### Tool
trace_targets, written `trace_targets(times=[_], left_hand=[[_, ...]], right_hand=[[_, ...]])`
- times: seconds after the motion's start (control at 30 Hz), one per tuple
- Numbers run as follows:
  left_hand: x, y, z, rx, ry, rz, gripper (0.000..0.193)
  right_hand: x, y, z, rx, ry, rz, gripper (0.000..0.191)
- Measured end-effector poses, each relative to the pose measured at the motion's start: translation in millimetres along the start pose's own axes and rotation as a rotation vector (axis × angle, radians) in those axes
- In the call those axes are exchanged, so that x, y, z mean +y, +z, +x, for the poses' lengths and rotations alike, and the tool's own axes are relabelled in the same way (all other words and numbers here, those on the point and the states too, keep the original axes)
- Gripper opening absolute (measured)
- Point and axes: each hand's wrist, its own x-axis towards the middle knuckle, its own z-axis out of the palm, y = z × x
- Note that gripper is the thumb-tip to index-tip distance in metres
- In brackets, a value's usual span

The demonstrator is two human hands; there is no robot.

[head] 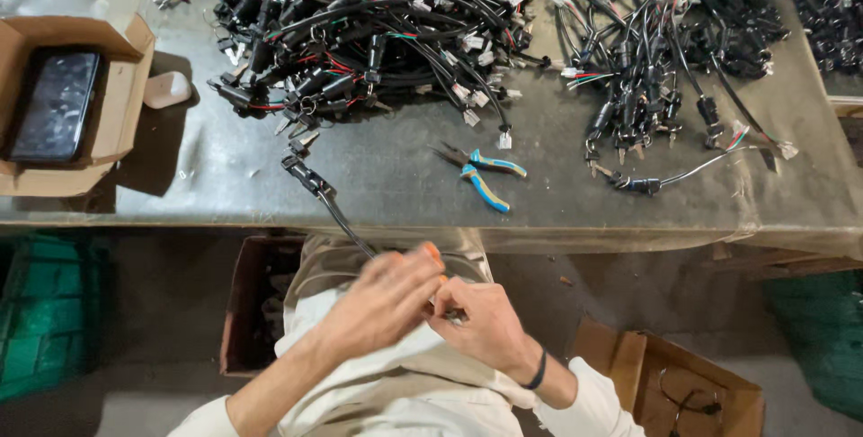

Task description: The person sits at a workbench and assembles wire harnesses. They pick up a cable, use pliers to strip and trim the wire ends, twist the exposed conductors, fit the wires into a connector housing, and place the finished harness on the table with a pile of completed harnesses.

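A: What is lying nearest to the person, down by the lap?

B: A brown cardboard box (688, 392) is standing low on the right with a thin black wire inside. Another dark box (247, 307) is sitting under the table edge on the left; I cannot tell what it is holding.

A: And the hands?

B: Both are meeting over the lap, palms facing in. The left hand (382, 302) is curling its fingers narrowly around the near end of a black cable (337, 217). The right hand (485, 322), with a dark band on the wrist, is also closing on something small at that same place, but the left hand is hiding it, so I cannot tell what it is pinching.

A: Which way is the cable running?

B: Its long axis is going diagonally, from the hands up and to the left, over the table edge. Its black connector end is resting on the grey table (225, 176) and pointing toward the far left.

A: What is lying farther away?

B: Blue and yellow pliers (481, 172) are lying near the middle. An open cardboard box (112, 109) at the left is holding a dark phone (56, 104). Beyond, a large pile of wire harnesses (378, 32) is covering the far part of the table.
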Motion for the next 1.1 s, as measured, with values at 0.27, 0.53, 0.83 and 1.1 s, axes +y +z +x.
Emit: trace_targets(times=[0.27,0.53,0.83,1.1], left_hand=[[-66,-54,-7,-0.265,-0.131,0.504,0.062],[-31,-13,-5,-0.174,-0.399,0.016,0.044],[37,11,-1,-0.099,-0.558,-0.608,0.049],[38,15,-5,-0.199,-0.490,-0.321,0.035]], right_hand=[[-28,-61,-2,0.024,0.248,0.066,0.021],[-24,-53,10,0.471,-0.086,0.767,0.062],[12,-13,17,0.056,0.076,0.216,0.016],[14,-25,13,-0.007,-0.053,0.086,0.017]])
